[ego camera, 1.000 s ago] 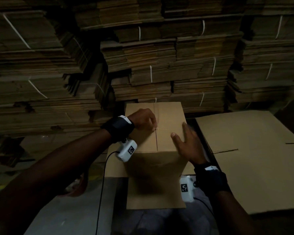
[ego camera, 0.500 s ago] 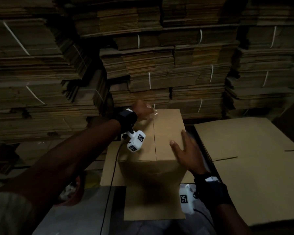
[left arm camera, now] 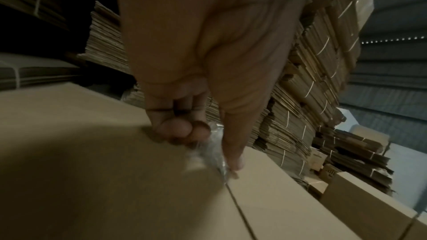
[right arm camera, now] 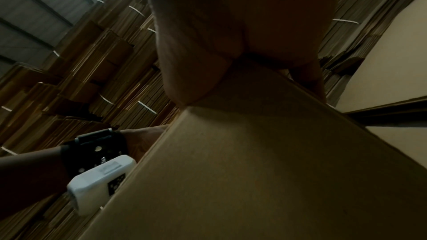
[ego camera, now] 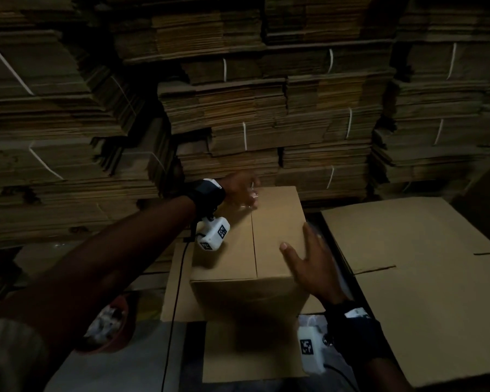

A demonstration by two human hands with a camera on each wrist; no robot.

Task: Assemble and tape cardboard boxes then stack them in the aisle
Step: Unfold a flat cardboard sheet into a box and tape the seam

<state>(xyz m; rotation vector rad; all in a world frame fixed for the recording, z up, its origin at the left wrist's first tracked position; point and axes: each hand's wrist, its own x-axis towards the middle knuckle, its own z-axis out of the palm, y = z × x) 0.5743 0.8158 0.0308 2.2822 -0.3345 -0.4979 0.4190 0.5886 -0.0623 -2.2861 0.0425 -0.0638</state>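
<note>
A closed cardboard box (ego camera: pixel 238 250) stands upright in front of me, its centre seam (ego camera: pixel 253 241) running away from me. My left hand (ego camera: pixel 251 195) is at the far end of that seam. In the left wrist view its curled fingers (left arm camera: pixel 177 130) and thumb pinch a strip of clear tape (left arm camera: pixel 211 152) down onto the seam (left arm camera: pixel 240 209). My right hand (ego camera: pixel 300 244) lies flat with spread fingers on the box's top right edge. In the right wrist view the palm (right arm camera: pixel 231 52) rests against the box (right arm camera: pixel 254 171).
Tall stacks of strapped flat cardboard (ego camera: pixel 266 123) fill the background close behind the box. A large flat carton blank (ego camera: pixel 422 278) lies to the right. The box stands on another flat sheet (ego camera: pixel 238 363). A reddish round container (ego camera: pixel 108 332) sits low on the left.
My left hand has slid along the seam from the box's middle to its far edge, with the tape in it. The right hand has stayed on the right edge.
</note>
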